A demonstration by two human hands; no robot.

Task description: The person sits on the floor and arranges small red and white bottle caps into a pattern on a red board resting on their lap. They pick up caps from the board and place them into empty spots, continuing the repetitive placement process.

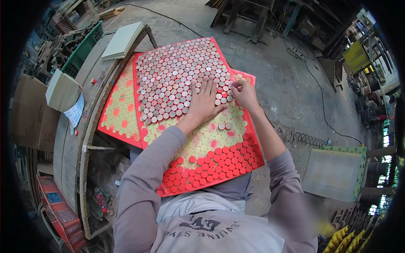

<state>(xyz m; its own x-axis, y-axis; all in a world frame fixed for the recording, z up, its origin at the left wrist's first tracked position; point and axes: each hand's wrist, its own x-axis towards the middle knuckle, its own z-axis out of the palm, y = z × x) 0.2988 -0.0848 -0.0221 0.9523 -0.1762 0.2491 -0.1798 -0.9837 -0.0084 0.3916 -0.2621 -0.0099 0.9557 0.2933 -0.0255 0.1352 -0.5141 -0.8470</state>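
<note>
A red board (258, 155) lies across my lap. Small round discs with pale, wood-like faces (171, 76) cover its far part, packed in rows. Red-faced discs (227, 161) fill the near part, and between them is a band of pale yellow round spots (202, 136). My left hand (204, 99) rests flat, palm down, on the pale discs, its thumb spread. At the right edge of the discs is my right hand (246, 95), thumb and forefinger brought together; whether a disc is between them is hidden. Two loose discs (224, 126) sit on the yellow band.
Underneath lies a second red board (117, 110) with yellow spots. To the left, a worn bench (71, 136) carries stacked pale panels (121, 41) and a thick block of sheets (62, 90). A green crate (82, 52) stands beyond it. A coiled hose (303, 137) lies on the floor at right.
</note>
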